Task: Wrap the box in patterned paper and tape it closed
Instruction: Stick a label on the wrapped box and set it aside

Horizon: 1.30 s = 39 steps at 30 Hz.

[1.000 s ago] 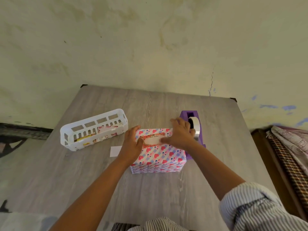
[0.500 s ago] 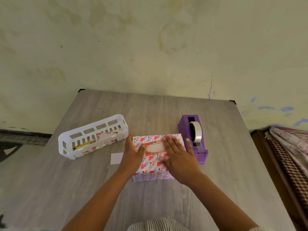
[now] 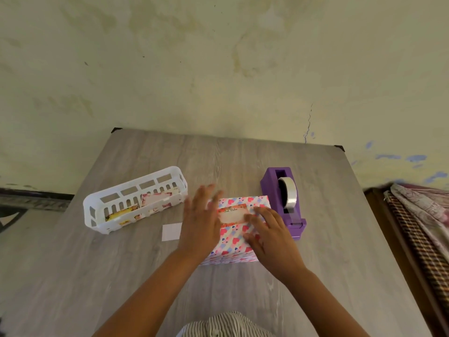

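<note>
2 hands (image 3: 272, 237) rest flat-fingered on the wrapped box (image 3: 239, 235) between them.

Left hand (image 3: 199, 222) motion-blurred, hides box (image 3: 239, 237) left side. Right hand (image 3: 269, 235) covers label (image 3: 232, 215) right end. Basket (image 3: 136, 200) contents unreadable. Both arms cut off at near edge.

Left hand (image 3: 200, 224) and right hand (image 3: 272, 235) flat, fingers (image 3: 261, 214) extended.
</note>
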### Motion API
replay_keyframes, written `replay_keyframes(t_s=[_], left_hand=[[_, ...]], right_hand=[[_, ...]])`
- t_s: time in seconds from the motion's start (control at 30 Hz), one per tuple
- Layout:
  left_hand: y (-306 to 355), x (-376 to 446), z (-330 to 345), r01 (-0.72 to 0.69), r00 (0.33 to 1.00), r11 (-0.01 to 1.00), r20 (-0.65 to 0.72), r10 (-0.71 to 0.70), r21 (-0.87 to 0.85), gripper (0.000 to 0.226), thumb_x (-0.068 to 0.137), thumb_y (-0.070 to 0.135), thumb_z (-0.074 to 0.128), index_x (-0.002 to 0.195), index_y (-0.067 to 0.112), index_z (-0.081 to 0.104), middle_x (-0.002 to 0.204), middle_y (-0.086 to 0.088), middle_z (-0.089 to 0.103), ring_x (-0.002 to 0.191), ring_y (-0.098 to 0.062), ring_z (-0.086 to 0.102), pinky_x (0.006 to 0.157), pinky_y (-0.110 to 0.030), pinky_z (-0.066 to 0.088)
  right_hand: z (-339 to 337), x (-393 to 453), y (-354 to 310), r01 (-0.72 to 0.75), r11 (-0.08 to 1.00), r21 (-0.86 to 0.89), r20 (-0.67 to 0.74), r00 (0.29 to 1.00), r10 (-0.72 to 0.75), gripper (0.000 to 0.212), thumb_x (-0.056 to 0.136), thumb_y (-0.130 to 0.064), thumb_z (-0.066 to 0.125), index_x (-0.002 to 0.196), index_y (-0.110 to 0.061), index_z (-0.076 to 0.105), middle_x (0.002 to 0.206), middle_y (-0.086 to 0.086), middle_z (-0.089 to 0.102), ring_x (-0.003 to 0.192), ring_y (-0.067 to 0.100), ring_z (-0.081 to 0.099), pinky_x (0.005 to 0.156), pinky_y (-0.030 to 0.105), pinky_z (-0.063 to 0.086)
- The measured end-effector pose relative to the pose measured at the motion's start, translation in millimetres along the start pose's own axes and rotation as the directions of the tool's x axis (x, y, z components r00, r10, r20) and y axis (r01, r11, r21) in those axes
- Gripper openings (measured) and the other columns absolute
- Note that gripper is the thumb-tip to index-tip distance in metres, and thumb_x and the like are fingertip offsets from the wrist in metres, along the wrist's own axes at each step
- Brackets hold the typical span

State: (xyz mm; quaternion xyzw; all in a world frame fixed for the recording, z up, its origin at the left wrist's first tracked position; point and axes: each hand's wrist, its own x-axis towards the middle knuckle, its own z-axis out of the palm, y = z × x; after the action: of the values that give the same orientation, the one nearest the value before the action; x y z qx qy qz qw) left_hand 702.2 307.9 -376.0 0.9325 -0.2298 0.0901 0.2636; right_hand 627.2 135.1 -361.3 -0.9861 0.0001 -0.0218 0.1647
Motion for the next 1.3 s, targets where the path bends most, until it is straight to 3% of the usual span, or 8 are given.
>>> replay_keyframes(t_s=[0.07,0.17,0.5,0.67,0.87,0.97,1.07,1.3], left_hand=[[10.9,4.5,-4.1,-0.246,0.941,0.954,0.278,0.194,0.169,0.058,0.093,0.047,0.012,0.146,0.03,0.026,0.158,0.002,0.013,0.146,-0.023,0.007,0.115,-0.052,0.0],[11.0,3.0,1.4,-0.283,0.866,0.937,0.475,0.158,0.204,0.075,0.083,0.063,-0.015,0.15,0.03,-0.006,0.154,0.01,-0.017,0.144,-0.014,-0.015,0.115,-0.046,-0.012],[10.4,-0.8,3.7,-0.226,0.892,0.946,0.439,0.106,0.231,0.077,0.086,0.064,0.002,0.15,0.023,-0.005,0.157,0.005,-0.012,0.144,-0.013,-0.012,0.116,-0.042,-0.011],[9.6,-1.0,6.5,-0.227,0.896,0.94,0.433,0.1,0.254,0.09,0.072,0.068,-0.02,0.149,0.022,-0.011,0.152,0.004,-0.021,0.143,-0.015,-0.017,0.111,-0.04,-0.02],[9.0,-6.8,1.3,0.111,0.979,0.988,0.157,-0.127,0.109,0.078,0.091,0.06,0.017,0.15,0.009,0.006,0.157,-0.008,0.0,0.144,-0.026,-0.002,0.115,-0.042,0.003],[4.7,-21.9,-4.5,0.453,0.885,0.878,0.199,-0.421,-0.153,0.08,0.091,0.055,0.039,0.15,0.016,0.003,0.158,-0.007,0.006,0.145,-0.026,0.012,0.114,-0.041,0.023],[6.4,-35.9,-12.6,0.614,0.789,0.654,0.333,-0.516,-0.442,0.067,0.085,0.052,0.044,0.14,0.019,0.025,0.144,-0.003,0.04,0.127,-0.021,0.047,0.085,-0.024,0.048],[19.3,-20.8,-32.5,0.566,0.806,0.486,0.324,-0.495,-0.666,0.038,0.094,0.027,0.049,0.126,0.034,0.029,0.119,0.02,0.046,0.108,-0.001,0.049,0.09,-0.028,0.047]], right_hand=[[-4.5,2.4,4.0,0.068,0.996,-0.055,0.017,0.998,-0.067,0.041,0.089,-0.044,0.051,0.125,-0.026,0.054,0.134,0.002,0.053,0.124,0.027,0.048,0.097,0.041,0.048],[-12.7,5.1,14.2,0.144,0.983,-0.11,0.059,0.989,-0.138,0.039,0.086,-0.035,0.064,0.123,-0.023,0.059,0.13,0.003,0.057,0.121,0.026,0.053,0.09,0.037,0.052],[-12.9,20.8,4.6,0.115,0.957,-0.265,0.048,0.993,-0.106,0.05,0.089,-0.04,0.058,0.135,-0.024,0.048,0.121,0.004,0.054,0.105,0.026,0.054,0.077,0.038,0.052],[-1.5,21.8,-10.6,-0.002,0.933,-0.36,-0.005,1.0,0.0,0.061,0.066,-0.037,0.079,0.121,-0.017,0.062,0.108,0.008,0.062,0.089,0.026,0.06,0.061,0.038,0.052],[10.8,6.7,-7.0,-0.319,0.922,0.22,-0.082,0.936,0.343,0.06,0.094,-0.032,0.052,0.146,-0.014,0.027,0.15,0.007,0.024,0.137,0.027,0.024,0.109,0.041,0.032],[10.1,-8.6,-4.7,-0.472,0.657,0.588,0.072,0.839,0.539,0.059,0.094,-0.029,0.054,0.145,-0.015,0.027,0.145,0.005,0.037,0.131,0.024,0.04,0.104,0.039,0.039],[10.4,-17.9,-3.4,-0.492,0.362,0.792,0.235,0.792,0.564,0.034,0.093,-0.026,0.056,0.126,-0.023,0.046,0.126,0.002,0.059,0.107,0.018,0.06,0.09,0.034,0.05],[-7.3,-5.7,-6.6,-0.42,0.245,0.874,0.224,0.795,0.564,0.043,0.09,-0.024,0.06,0.131,-0.02,0.048,0.123,-0.001,0.06,0.109,0.017,0.06,0.093,0.037,0.051]])
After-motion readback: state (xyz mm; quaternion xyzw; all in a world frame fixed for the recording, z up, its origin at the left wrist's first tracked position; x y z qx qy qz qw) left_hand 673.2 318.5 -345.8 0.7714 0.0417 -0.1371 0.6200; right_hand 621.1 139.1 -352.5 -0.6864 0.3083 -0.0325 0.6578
